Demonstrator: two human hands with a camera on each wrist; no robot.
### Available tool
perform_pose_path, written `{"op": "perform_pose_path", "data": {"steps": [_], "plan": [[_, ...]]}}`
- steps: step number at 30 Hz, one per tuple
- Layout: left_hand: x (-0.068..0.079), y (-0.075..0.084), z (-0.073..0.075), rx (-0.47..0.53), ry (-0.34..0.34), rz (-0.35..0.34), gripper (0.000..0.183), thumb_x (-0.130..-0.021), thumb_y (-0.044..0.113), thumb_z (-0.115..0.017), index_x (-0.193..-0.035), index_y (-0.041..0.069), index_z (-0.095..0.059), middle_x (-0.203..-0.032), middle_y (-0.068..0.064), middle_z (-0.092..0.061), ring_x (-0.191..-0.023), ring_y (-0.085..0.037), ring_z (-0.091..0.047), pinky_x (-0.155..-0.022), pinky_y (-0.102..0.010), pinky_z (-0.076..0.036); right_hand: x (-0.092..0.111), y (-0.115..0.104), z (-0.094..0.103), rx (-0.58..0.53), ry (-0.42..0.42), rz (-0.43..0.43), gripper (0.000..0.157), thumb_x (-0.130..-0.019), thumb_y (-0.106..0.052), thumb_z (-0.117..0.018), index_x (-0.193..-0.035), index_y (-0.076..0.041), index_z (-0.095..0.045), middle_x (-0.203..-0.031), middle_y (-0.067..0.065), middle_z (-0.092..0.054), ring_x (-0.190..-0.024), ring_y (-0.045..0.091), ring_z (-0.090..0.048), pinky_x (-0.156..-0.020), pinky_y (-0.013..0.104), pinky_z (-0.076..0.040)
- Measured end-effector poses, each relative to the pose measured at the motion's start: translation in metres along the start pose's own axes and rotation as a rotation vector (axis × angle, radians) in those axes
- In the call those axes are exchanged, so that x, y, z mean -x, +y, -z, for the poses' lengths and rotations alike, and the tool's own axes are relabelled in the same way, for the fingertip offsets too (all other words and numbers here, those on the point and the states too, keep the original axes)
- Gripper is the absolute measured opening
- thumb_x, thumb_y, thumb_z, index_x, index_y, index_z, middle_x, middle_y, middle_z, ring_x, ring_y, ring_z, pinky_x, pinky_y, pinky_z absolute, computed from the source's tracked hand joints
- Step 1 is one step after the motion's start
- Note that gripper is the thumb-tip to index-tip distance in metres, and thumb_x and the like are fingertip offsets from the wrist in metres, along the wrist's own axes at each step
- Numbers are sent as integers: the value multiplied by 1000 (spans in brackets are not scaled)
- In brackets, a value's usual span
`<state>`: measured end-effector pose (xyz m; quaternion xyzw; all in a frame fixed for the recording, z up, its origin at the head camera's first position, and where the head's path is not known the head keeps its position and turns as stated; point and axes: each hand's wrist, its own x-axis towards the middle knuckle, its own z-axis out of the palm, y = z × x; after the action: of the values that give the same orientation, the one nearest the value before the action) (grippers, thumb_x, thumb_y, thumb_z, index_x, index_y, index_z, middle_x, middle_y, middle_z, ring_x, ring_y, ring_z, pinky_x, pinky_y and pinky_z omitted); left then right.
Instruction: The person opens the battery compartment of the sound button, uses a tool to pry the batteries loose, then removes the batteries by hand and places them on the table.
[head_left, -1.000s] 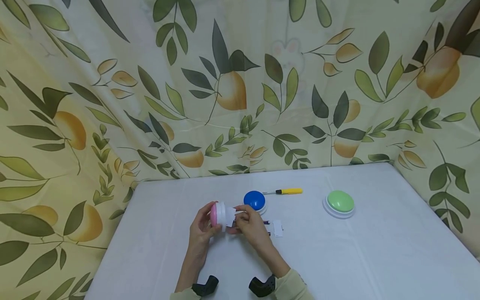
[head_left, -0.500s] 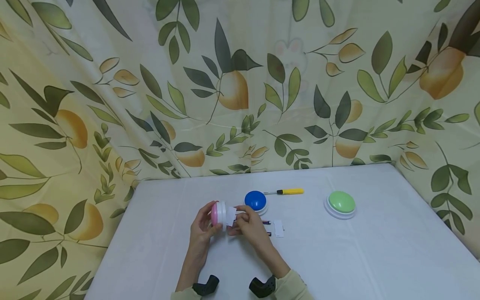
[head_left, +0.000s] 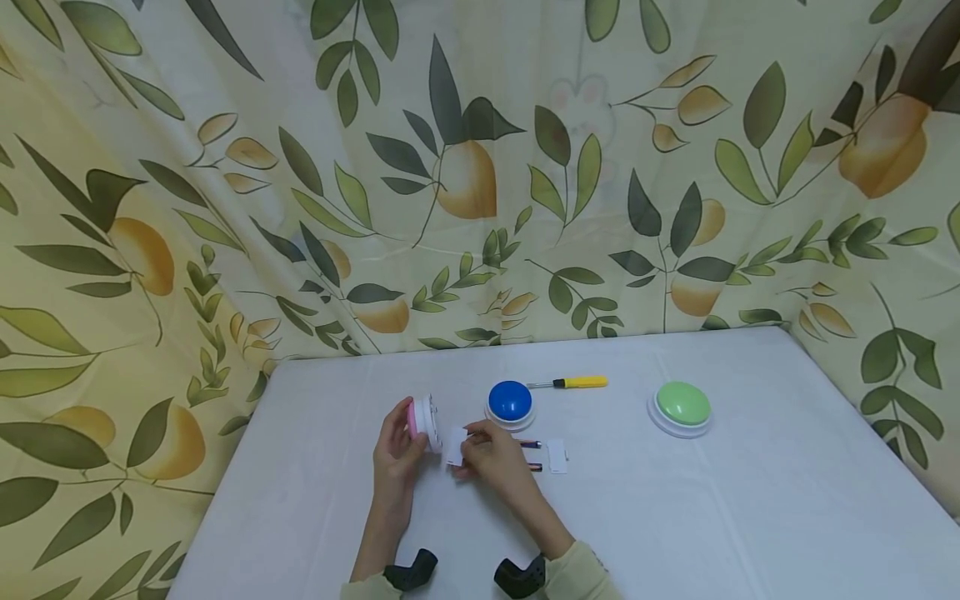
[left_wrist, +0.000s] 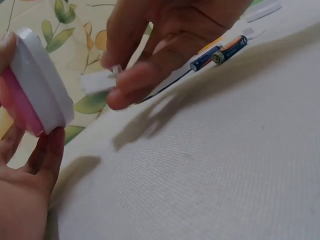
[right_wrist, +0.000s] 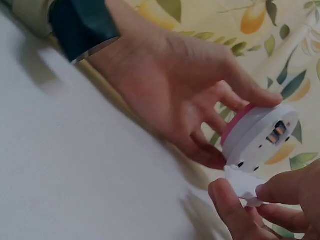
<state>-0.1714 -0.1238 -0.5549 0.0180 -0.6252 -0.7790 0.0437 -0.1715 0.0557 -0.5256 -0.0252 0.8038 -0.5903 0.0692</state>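
Note:
My left hand (head_left: 393, 475) holds a pink push button (head_left: 422, 422) by its edge, its white base tilted toward the right. On that base, in the right wrist view, a battery compartment (right_wrist: 276, 132) lies uncovered, with copper-and-dark batteries showing inside. Thumb and fingers of my right hand (head_left: 498, 462) pinch a small white battery cover (head_left: 455, 447), a short gap away from the base. Two loose batteries (left_wrist: 231, 49) lie on the table beyond the right hand, partly hidden by it in the head view.
Behind the right hand stands a blue push button (head_left: 510, 402), with a yellow-handled screwdriver (head_left: 585, 382) beside it. Another white cover (head_left: 557, 457) lies right of the batteries. Farther right is a green push button (head_left: 682, 404). A patterned curtain (head_left: 480, 275) borders the white table (head_left: 712, 517).
The white cover, earlier right against the base of the pink button, is now apart from it. My left hand has shifted slightly left with the button and turned its base more into view.

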Motion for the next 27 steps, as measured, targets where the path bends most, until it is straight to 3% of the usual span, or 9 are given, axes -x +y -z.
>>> {"op": "perform_pose_path", "data": {"steps": [3,7,10,14,27], "plan": [[0,1,1,22,25,-9,64,-100,16,-67,-157,22,-41,-166,1,-38,-156,-22,-36,-108,-13,-44,3,0,-3,92,17,13,30,-98,-15,-69,-124,-1,-67,-104,13,-71,-80,16,-66,-76,33,-62],[-1,1,2,42,53,-17,63,-100,16,-67,-157,22,-41,-166,2,-39,-154,-17,-38,-108,-13,-44,6,1,-6,70,-13,25,28,-98,-13,-70,-122,1,-66,-93,9,-69,-63,12,-68,-63,25,-59],[-1,1,2,49,68,-20,63,-100,16,-68,-157,22,-42,-165,1,-40,-151,-14,-41,-108,-14,-45,6,3,-9,132,-6,69,26,-96,-12,-72,-119,1,-67,-86,5,-68,-63,8,-62,-58,20,-53],[-1,1,2,52,81,-18,63,-100,15,-68,-157,22,-42,-165,1,-41,-149,-12,-43,-108,-15,-46,5,6,-14,256,41,120,23,-94,-13,-74,-113,0,-70,-81,1,-66,-68,8,-54,-59,18,-47],[-1,1,1,44,81,-17,62,-99,15,-68,-156,19,-43,-166,-2,-40,-155,-22,-38,-107,-13,-45,3,9,-23,364,131,95,23,-94,-12,-76,-114,-2,-73,-74,-3,-59,-64,7,-49,-55,18,-39]]}}
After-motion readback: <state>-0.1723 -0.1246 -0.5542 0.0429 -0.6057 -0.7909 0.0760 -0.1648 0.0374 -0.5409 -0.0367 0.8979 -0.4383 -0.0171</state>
